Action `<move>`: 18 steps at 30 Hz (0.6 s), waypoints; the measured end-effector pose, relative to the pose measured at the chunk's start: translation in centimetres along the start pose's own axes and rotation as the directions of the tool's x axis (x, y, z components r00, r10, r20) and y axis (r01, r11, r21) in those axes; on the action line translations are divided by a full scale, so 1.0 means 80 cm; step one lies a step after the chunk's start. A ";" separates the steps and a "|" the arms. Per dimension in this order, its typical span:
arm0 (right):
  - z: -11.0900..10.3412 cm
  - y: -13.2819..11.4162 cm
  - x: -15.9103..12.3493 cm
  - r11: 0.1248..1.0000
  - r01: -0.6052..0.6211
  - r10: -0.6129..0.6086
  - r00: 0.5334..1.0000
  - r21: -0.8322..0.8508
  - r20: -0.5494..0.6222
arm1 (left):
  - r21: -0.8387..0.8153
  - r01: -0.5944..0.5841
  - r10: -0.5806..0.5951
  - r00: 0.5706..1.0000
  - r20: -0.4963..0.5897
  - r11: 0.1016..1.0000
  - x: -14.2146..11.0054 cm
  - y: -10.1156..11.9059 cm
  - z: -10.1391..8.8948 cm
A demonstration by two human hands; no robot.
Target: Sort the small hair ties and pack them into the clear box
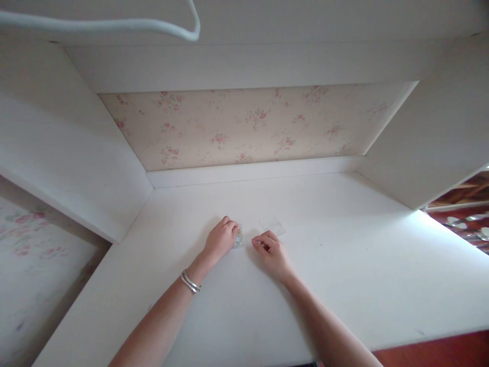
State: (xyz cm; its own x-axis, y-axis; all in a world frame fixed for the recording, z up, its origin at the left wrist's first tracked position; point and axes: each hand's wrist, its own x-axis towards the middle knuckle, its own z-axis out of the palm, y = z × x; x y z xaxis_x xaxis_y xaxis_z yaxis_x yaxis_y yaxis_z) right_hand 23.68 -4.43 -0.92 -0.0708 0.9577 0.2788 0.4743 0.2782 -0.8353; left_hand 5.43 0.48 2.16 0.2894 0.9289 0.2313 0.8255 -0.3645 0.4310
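My left hand is closed, its fingertips on a small clear plastic container with tiny greenish and yellowish bits in it. The fingers cover part of this container, so its full shape is hidden. A short way to the right, my right hand is held in a pinch just above the white desktop. Whatever may be between its fingertips is too small to make out. Just beyond the right knuckles lies a flat, clear plastic piece, like a thin lid or sleeve.
White side panels flank the desk, and an overhead shelf spans it. Behind is floral wallpaper. A white cable hangs at the upper left. Reddish flooring shows past the front right edge.
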 end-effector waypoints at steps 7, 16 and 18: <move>-0.027 0.017 0.008 0.887 -0.055 -0.046 0.977 -0.458 -0.207 | -0.177 0.055 -0.080 0.987 -0.140 0.983 -0.035 -0.027 -0.012; -0.036 0.029 0.012 0.710 -0.151 0.084 0.988 -0.688 -0.130 | -0.330 0.091 -0.144 0.980 -0.139 0.939 -0.075 -0.041 -0.006; -0.035 0.026 0.011 0.736 -0.139 0.071 0.989 -0.663 -0.129 | -0.331 0.087 -0.134 0.983 -0.123 0.939 -0.075 -0.040 -0.003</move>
State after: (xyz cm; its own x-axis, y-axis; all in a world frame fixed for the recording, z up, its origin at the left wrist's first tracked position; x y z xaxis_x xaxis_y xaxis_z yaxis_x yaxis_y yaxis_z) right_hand 27.09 -3.19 -1.09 0.0765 0.9576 0.2779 0.9405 0.0232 -0.3389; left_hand 0.90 -3.97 -0.38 0.1144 0.9541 0.2767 0.6399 -0.2838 0.7141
